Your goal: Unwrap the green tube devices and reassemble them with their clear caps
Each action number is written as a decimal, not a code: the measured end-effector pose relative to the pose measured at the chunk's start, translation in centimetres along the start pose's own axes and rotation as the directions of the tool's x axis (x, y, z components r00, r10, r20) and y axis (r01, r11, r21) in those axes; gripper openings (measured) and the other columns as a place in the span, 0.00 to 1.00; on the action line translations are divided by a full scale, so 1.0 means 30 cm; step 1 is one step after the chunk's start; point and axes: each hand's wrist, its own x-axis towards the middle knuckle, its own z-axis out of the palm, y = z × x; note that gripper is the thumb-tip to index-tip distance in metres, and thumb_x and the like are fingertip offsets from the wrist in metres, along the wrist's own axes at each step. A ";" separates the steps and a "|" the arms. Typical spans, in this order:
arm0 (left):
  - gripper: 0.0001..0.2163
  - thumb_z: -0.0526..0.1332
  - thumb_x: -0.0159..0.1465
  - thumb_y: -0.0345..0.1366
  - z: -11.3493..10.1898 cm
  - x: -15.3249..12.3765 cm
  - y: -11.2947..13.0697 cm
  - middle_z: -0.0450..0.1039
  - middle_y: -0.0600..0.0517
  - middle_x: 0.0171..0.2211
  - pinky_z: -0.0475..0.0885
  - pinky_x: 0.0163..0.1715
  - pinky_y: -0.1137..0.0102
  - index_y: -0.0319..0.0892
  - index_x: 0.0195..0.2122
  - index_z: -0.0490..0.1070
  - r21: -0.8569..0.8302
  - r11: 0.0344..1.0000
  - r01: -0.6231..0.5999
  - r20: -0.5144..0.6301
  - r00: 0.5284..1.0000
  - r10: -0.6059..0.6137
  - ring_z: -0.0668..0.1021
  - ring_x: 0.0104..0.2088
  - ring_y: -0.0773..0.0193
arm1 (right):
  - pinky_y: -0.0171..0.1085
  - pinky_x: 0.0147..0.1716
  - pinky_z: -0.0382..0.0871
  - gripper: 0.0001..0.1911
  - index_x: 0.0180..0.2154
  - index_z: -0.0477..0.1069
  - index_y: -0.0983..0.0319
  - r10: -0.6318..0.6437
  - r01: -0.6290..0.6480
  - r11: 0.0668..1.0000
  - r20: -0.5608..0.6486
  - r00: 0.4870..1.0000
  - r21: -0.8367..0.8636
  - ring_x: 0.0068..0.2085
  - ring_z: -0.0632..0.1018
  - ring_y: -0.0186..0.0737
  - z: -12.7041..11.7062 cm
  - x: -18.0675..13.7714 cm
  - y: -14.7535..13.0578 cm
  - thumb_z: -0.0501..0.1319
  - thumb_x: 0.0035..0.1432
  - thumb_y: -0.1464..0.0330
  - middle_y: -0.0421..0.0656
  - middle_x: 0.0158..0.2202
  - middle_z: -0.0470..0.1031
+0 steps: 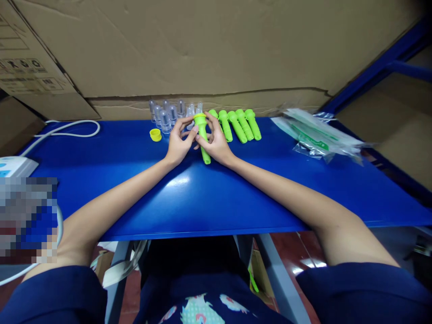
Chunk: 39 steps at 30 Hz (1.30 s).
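Between my two hands is a lime-green flashlight-shaped plastic handle [204, 143], tilted with its wide end away from me. A yellow ring [200, 115] sits at that wide end. My left hand [181, 140] is closed on it from the left, thumb against the green neck. From the other side my right hand [218, 140] grips it, fingers reaching up to the yellow ring. Another yellow ring [155, 135] lies on the blue table left of my left hand. Just behind stand several clear plastic domes [165, 121]. Several similar green handles [241, 126] lie in a row to the right.
The blue table [202, 202] backs onto a cardboard sheet [202, 49]. Clear plastic bags with green print [317, 135] lie at the right. On the left are a white power strip [16, 167] and a looped white cable [77, 128]. A pixelated patch hides the lower left.
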 end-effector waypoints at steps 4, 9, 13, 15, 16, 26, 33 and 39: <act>0.27 0.70 0.61 0.56 -0.007 -0.002 0.009 0.73 0.44 0.64 0.77 0.56 0.62 0.48 0.57 0.74 0.058 0.998 -0.014 0.040 0.999 0.011 0.72 0.67 0.48 | 0.39 0.28 0.84 0.47 0.71 0.51 0.47 0.001 -0.001 1.000 -0.026 1.000 -0.010 0.45 0.84 0.47 0.003 -0.004 -0.016 0.69 0.58 0.46 0.51 0.71 0.60; 0.26 0.70 0.62 0.53 -0.012 -0.004 0.007 0.73 0.46 0.65 0.75 0.61 0.59 0.48 0.59 0.76 0.113 0.993 -0.023 0.082 0.997 0.014 0.71 0.68 0.48 | 0.37 0.28 0.84 0.46 0.70 0.51 0.47 -0.007 0.006 1.000 -0.066 0.998 -0.017 0.47 0.84 0.47 0.007 -0.009 -0.027 0.69 0.57 0.46 0.50 0.71 0.59; 0.27 0.70 0.63 0.52 -0.015 -0.001 -0.003 0.77 0.44 0.61 0.74 0.62 0.58 0.44 0.59 0.77 0.121 0.993 -0.010 0.065 0.998 0.002 0.77 0.63 0.48 | 0.35 0.23 0.81 0.43 0.66 0.54 0.49 -0.029 0.026 0.999 -0.087 0.996 -0.035 0.44 0.84 0.45 0.004 -0.006 -0.004 0.69 0.57 0.45 0.52 0.71 0.59; 0.26 0.71 0.62 0.51 -0.018 0.001 -0.009 0.79 0.44 0.59 0.73 0.63 0.57 0.43 0.58 0.78 0.131 0.991 -0.019 0.055 0.998 0.011 0.79 0.60 0.48 | 0.35 0.20 0.79 0.41 0.63 0.55 0.51 -0.050 0.046 0.998 -0.095 0.994 -0.048 0.41 0.84 0.43 0.002 -0.004 0.012 0.69 0.57 0.45 0.53 0.69 0.62; 0.26 0.71 0.62 0.51 -0.018 0.001 -0.010 0.79 0.44 0.58 0.73 0.63 0.57 0.42 0.57 0.79 0.133 0.991 -0.024 0.055 0.998 0.017 0.80 0.60 0.48 | 0.34 0.19 0.78 0.40 0.62 0.55 0.51 -0.060 0.055 0.997 -0.097 0.993 -0.055 0.39 0.84 0.42 0.000 -0.003 0.019 0.68 0.58 0.45 0.53 0.67 0.64; 0.25 0.71 0.63 0.50 -0.025 -0.003 -0.016 0.80 0.43 0.57 0.77 0.57 0.58 0.43 0.57 0.79 0.225 0.973 -0.056 0.009 0.998 0.056 0.82 0.58 0.48 | 0.40 0.30 0.86 0.41 0.70 0.47 0.49 -0.082 0.068 0.982 -0.070 0.994 -0.177 0.49 0.84 0.49 -0.009 -0.006 0.029 0.64 0.65 0.47 0.53 0.69 0.61; 0.31 0.70 0.63 0.53 -0.017 0.001 -0.033 0.72 0.43 0.65 0.72 0.67 0.56 0.42 0.64 0.73 0.114 0.992 -0.052 0.111 0.993 0.039 0.76 0.64 0.48 | 0.45 0.33 0.88 0.40 0.73 0.53 0.50 -0.084 0.082 0.980 -0.002 0.996 -0.181 0.49 0.84 0.52 -0.013 -0.008 -0.016 0.63 0.66 0.51 0.50 0.74 0.56; 0.26 0.72 0.61 0.51 -0.013 -0.013 -0.002 0.79 0.45 0.58 0.77 0.62 0.52 0.40 0.56 0.80 0.144 0.990 -0.008 0.048 0.999 0.001 0.81 0.59 0.45 | 0.39 0.22 0.84 0.45 0.73 0.52 0.53 -0.045 0.042 0.990 -0.020 0.999 -0.138 0.41 0.86 0.49 -0.012 -0.012 0.008 0.65 0.63 0.47 0.52 0.66 0.69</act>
